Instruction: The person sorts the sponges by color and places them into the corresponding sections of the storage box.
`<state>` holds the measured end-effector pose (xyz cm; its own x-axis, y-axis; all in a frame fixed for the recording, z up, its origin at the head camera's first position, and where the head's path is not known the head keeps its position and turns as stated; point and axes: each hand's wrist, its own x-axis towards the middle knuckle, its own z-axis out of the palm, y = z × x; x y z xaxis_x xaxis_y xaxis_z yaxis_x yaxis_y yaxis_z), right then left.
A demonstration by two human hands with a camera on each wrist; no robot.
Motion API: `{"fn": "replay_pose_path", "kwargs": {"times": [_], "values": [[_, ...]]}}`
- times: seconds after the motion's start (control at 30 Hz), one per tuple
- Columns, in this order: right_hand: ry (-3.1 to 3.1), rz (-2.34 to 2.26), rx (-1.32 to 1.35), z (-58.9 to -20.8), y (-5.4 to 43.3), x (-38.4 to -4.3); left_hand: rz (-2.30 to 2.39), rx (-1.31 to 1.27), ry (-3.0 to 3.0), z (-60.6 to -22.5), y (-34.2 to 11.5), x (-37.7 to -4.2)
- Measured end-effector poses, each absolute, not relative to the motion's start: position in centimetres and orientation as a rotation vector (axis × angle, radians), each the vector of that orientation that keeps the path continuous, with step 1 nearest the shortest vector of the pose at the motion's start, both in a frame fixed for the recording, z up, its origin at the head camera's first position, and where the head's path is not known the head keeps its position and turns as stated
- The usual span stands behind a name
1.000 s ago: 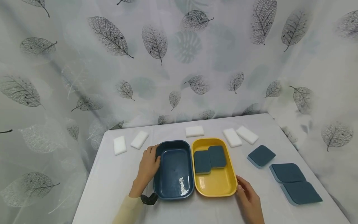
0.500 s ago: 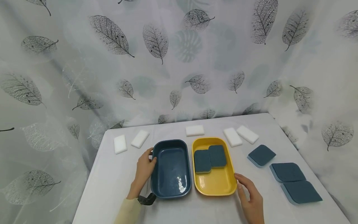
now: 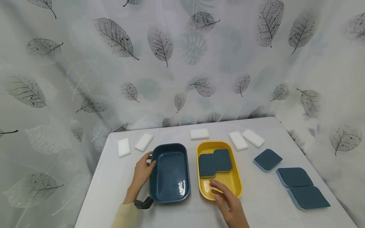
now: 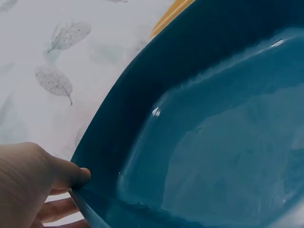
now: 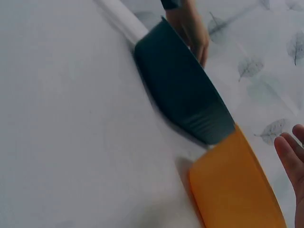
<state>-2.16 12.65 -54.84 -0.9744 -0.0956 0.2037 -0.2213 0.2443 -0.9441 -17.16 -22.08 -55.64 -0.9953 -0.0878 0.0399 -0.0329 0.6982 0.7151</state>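
A dark blue plastic tub (image 3: 171, 174) with nothing in it stands left of centre on the table. My left hand (image 3: 141, 171) grips its left rim; the left wrist view shows the thumb (image 4: 78, 175) over the edge and fingers outside the wall. A yellow tub (image 3: 232, 179) of similar shape is to its right, across a small gap. Two dark blue sponges (image 3: 207, 166) lie side by side in its back half. My right hand (image 3: 228, 201) hovers over the yellow tub's front rim, fingers loosely bent and holding nothing. In the right wrist view it appears beside the yellow wall (image 5: 237, 180).
Several white sponge blocks are spread along the table's back, one (image 3: 124, 148) at far left and another (image 3: 199, 134) behind the tubs. On the right lie three dark blue sponges, including one (image 3: 267, 160) farther back. A leaf-print curtain (image 3: 182, 63) hangs behind the table.
The blue tub has slid left with my left hand, opening a gap from the yellow tub. My right hand has left the yellow tub's right side and moved left over its front.
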Motion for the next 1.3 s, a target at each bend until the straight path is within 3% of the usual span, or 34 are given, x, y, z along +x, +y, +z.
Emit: {"fn": "replay_pose_path", "kwargs": {"times": [0.13, 0.3, 0.43, 1.03, 1.3], "values": [[-2.488, 2.208, 0.211, -54.2, 10.3, -1.7, -1.182, 0.124, -2.830, -55.7, -22.6, -17.3], [-2.510, 2.445, 0.377, -54.9, 8.3, -1.6, -1.187, 0.142, -2.848, -55.9, -23.1, -17.3], [-2.512, 2.452, 0.467, -56.4, 7.2, -1.9, -1.191, 0.120, -2.855, -55.8, -23.3, -17.4], [-2.448, 2.445, 0.287, -60.3, 3.9, -4.2, -1.306, 0.100, -2.840, -55.5, -24.7, -18.1], [-2.373, 2.446, 0.235, -61.1, 3.0, -4.8, -1.090, 0.075, -2.838, -55.7, -26.2, -20.0]]}}
